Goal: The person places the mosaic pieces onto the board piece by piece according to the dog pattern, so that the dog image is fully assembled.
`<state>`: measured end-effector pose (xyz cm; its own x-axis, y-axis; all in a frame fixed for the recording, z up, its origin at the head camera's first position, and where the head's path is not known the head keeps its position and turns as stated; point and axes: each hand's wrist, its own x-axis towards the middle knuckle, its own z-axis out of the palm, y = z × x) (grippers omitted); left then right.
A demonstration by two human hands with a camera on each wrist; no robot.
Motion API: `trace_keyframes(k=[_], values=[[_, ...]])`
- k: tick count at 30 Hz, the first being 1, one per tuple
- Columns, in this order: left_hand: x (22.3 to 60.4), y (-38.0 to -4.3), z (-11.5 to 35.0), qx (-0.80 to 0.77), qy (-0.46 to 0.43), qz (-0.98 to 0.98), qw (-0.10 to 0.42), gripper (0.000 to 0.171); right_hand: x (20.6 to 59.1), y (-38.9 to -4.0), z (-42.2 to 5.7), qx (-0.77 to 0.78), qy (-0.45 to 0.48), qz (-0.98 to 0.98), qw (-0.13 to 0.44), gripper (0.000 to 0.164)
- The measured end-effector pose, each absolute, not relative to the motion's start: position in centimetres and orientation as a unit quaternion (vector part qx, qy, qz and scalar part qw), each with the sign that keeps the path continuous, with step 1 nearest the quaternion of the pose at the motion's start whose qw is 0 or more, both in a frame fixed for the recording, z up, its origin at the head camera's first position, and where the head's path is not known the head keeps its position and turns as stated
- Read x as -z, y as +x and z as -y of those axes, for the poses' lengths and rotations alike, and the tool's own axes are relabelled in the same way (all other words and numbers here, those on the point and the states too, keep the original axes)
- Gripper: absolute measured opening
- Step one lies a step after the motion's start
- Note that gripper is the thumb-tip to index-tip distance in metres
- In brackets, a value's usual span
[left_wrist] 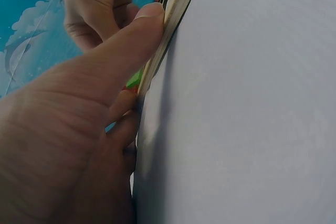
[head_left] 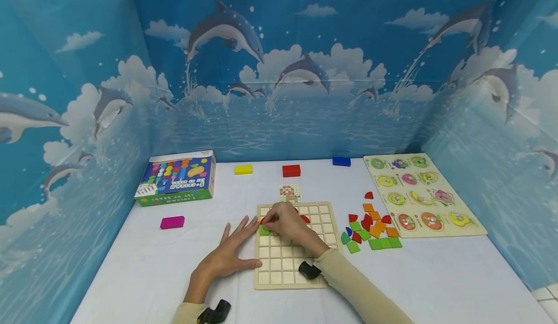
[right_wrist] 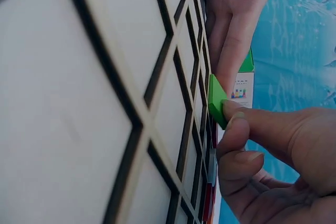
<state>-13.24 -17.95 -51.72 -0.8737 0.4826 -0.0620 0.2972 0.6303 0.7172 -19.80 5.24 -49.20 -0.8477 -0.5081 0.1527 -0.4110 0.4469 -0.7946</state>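
Blue curtains (head_left: 279, 120) printed with dolphins stand behind a bench (head_left: 126, 270) with a white cover. Near the lower middle of the head frame lies a wooden grid board (head_left: 276, 265), and most of its visible cells are bare. At the board's upper left, the right hand (head_left: 285, 222) pinches a green tile (right_wrist: 216, 103) between thumb and finger, next to red pieces (head_left: 305, 219) in the upper rows. The left hand (head_left: 228, 254) has its fingers spread apart and holds nothing; its thumb touches the board's left edge, perhaps to steady it.

Just above the board lies a small pattern card (head_left: 289, 193). At right of the board, loose pieces (head_left: 380, 226) in red, orange, green and blue are scattered.

I judge that the step in hand is the setting of this green tile into its cell. In the right wrist view it looks slightly tilted, and I cannot tell if it is fully seated. So the next move probably calls for aligning its corners, pressing it flat, and then loosening the pinch.
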Motion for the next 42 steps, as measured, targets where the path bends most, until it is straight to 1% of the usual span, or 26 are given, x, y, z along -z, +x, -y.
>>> trace_keyframes(k=[6, 11, 18, 21, 25, 28, 36, 40, 42], values=[[51.6, -13.2, 17.9, -0.367, 0.215, -0.897, 0.125, 0.103, 49.3, -19.8, -5.1, 0.431, -0.269, -0.860, 0.052, 0.005], [51.7, -13.1, 17.9, -0.363, 0.211, -0.899, 0.129, 0.104, 48.9, -19.7, -5.4, 0.436, -0.287, -0.851, 0.055, 0.006], [51.5, -13.2, 18.1, -0.363, 0.213, -0.899, 0.120, 0.103, 48.3, -19.5, -6.3, 0.389, -0.362, -0.846, 0.043, 0.007], [51.4, -13.2, 18.0, -0.369, 0.214, -0.897, 0.117, 0.102, 48.0, -19.5, -7.4, 0.387, -0.381, -0.838, 0.054, 0.011], [51.6, -13.2, 17.8, -0.366, 0.207, -0.899, 0.121, 0.102, 47.9, -19.8, -10.3, 0.421, -0.374, -0.822, 0.081, 0.016], [51.7, -13.1, 17.6, -0.359, 0.197, -0.904, 0.127, 0.103, 47.9, -20.2, -13.3, 0.442, -0.366, -0.815, 0.080, 0.018], [51.5, -13.0, 17.4, -0.358, 0.196, -0.904, 0.130, 0.105, 47.8, -20.5, -22.2, 0.433, -0.296, -0.851, 0.019, 0.018], [51.5, -13.0, 17.5, -0.355, 0.191, -0.906, 0.126, 0.104, 48.1, -20.5, -25.4, 0.415, -0.252, -0.874, -0.003, 0.018], [51.6, -12.9, 17.5, -0.356, 0.187, -0.907, 0.126, 0.104, 48.2, -20.6, -26.6, 0.407, -0.223, -0.886, -0.003, 0.019]])
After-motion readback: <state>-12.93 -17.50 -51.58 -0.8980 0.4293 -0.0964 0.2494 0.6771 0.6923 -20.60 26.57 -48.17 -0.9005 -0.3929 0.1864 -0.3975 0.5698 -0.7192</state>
